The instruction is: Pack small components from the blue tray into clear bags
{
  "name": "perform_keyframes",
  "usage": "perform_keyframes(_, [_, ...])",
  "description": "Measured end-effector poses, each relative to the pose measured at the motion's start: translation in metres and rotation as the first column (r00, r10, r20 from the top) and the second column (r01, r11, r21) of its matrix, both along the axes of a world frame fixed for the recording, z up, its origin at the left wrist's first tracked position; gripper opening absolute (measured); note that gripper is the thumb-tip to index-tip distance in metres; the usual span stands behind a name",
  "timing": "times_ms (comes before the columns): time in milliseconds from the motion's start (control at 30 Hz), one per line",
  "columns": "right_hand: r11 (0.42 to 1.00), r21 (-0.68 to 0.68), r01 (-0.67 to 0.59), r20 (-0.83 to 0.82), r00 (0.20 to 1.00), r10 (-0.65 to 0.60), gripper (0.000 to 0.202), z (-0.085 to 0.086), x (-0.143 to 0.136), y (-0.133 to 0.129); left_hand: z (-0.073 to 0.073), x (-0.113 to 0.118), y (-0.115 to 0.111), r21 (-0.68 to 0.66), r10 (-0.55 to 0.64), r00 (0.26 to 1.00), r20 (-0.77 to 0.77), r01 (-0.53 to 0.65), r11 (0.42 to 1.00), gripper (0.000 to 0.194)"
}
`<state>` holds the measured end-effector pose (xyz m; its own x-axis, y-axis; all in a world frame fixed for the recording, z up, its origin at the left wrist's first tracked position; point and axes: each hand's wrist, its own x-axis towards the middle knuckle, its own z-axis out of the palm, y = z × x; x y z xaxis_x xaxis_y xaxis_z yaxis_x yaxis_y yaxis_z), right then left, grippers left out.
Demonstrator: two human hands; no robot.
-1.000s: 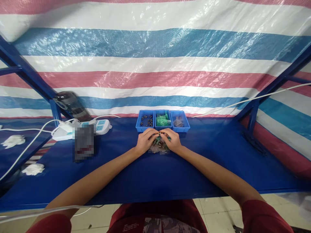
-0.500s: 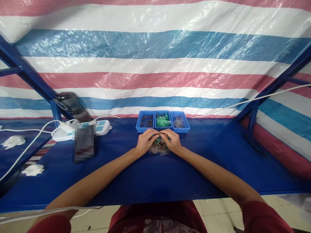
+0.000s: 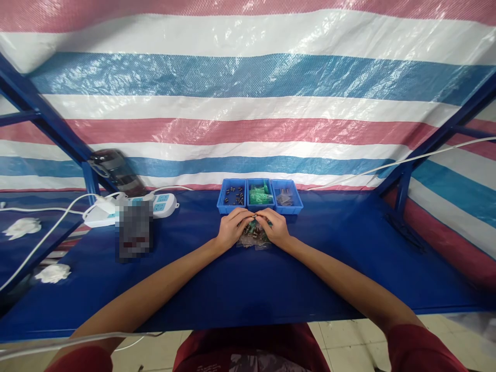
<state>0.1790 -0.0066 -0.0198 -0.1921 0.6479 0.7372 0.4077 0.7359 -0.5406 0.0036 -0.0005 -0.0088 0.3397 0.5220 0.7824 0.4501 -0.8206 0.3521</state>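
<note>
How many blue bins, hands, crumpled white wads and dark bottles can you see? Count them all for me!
Blue bins: 3
Hands: 2
Crumpled white wads: 2
Dark bottle: 1
Total: 8

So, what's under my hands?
In the gap between your left hand and right hand, a pile of small parts and clear plastic shows; whatever the hands cover can't be seen.

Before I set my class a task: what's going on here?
A person's left hand and right hand meet at the fingers, pinching a tiny piece too small to identify. Below them, a pile of small parts lies on the blue table. Just beyond stand three blue bins side by side, each holding small items.
</note>
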Motion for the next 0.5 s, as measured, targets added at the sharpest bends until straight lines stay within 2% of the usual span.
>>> perform_keyframes(500, [1.0,0.023,0.0,0.017,1.0,-0.001,0.023,-0.0012,-0.0001,0.0008,-0.0003,-0.0009,-0.0005,0.031,0.01,1.0,0.01,-0.011,0.999,0.016])
